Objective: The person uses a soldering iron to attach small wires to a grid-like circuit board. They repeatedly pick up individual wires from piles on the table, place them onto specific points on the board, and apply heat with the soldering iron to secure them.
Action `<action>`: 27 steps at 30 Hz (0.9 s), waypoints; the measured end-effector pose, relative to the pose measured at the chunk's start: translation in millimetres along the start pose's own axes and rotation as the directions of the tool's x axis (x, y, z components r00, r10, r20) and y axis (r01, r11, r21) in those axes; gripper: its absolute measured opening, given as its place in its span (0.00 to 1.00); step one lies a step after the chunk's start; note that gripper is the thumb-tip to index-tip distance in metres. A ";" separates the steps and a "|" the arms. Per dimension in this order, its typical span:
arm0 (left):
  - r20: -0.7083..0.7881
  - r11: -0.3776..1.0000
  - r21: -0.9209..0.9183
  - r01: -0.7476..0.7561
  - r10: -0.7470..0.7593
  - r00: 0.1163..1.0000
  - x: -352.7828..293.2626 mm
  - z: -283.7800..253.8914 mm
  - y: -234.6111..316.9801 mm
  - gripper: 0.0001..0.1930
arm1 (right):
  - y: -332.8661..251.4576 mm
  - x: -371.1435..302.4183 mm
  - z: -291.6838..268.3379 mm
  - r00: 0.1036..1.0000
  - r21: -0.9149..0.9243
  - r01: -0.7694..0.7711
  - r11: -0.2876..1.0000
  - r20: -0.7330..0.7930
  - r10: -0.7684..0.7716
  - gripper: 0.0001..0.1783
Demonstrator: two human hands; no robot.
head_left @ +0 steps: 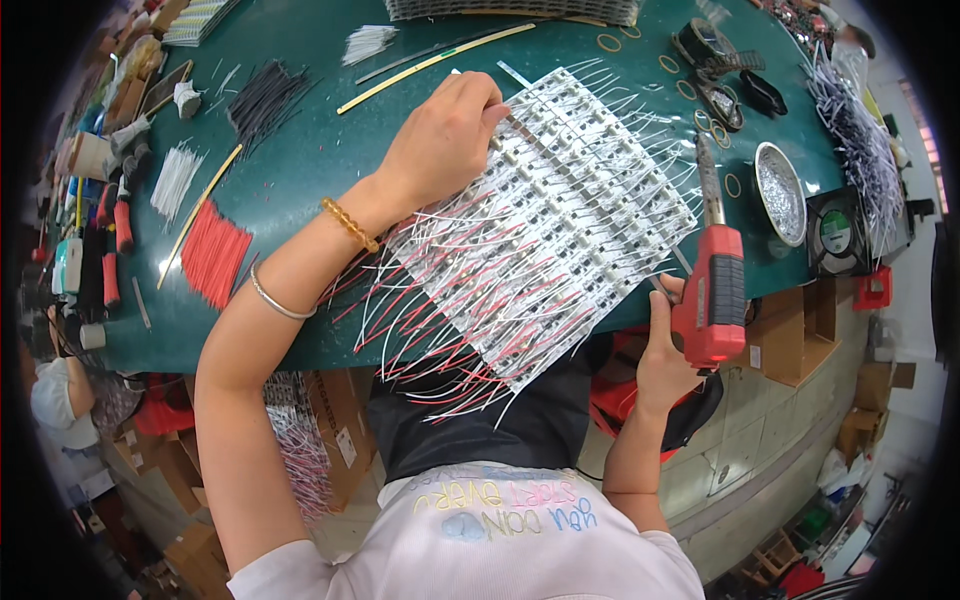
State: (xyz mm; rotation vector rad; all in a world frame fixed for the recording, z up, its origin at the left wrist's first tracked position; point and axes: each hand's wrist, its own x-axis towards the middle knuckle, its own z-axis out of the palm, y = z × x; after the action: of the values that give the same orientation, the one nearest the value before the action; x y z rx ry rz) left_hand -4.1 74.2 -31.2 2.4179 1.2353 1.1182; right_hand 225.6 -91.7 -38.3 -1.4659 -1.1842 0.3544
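A panel of white circuit boards (560, 190) lies tilted on the green table, reaching over its near edge. White and red wires stick out from it in rows. A thin dark strip (527, 132) runs across the boards. At the panel's upper left corner, my left hand (445, 135) is closed, fingertips pinched on the strip's upper end. My right hand (660, 350) is by the lower right edge, wrapped round a red and black soldering gun (715, 290) whose tip points away from me. Its thumb and forefinger also meet near the strip's lower end; the other fingers are hidden behind the gun.
Bundles of red wires (208, 252), black wires (265, 105) and white wires (177, 182) lie left. A metal bowl (780, 193), a small fan (838, 232), a solder spool (703, 43) and rubber bands (733, 186) are right. Cardboard boxes (800, 330) stand below the table.
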 end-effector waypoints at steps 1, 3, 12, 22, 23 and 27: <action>-0.008 1.000 -0.001 0.003 -0.003 1.000 0.3 -0.7 0.5 0.05 | -2.5 1.0 -1.0 1.000 -0.023 0.009 1.000 0.012 -0.009 0.14; -0.017 1.000 -0.009 0.016 -0.016 1.000 0.1 -1.7 2.4 0.05 | -6.2 2.8 -1.8 1.000 -0.049 0.025 0.999 0.008 -0.025 0.11; -0.074 1.000 -0.005 0.014 -0.014 0.997 -0.6 -1.2 0.8 0.04 | -15.5 2.9 3.7 0.997 -0.059 0.030 0.998 -0.069 -0.034 0.20; -0.180 0.992 0.067 0.108 -0.095 0.979 -1.2 -1.9 0.4 0.06 | -5.1 -21.9 -2.4 0.986 -0.103 0.098 0.990 0.146 -0.082 0.12; -0.189 0.987 0.036 0.155 -0.146 0.971 -2.2 -1.8 -1.8 0.06 | 2.2 -24.7 -4.9 0.980 -0.176 0.126 0.976 0.176 -0.095 0.12; -0.163 0.965 -0.004 0.262 -0.259 0.952 -2.5 -3.8 -3.1 0.07 | 23.6 -33.4 -1.4 0.988 -0.122 0.109 0.987 0.119 -0.095 0.19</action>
State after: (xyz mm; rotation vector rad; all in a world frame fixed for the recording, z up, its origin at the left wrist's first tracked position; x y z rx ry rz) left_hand -9.6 73.7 -31.5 2.1282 1.5671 1.2449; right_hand 222.7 -115.4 -71.5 -1.5041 -1.3896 0.2990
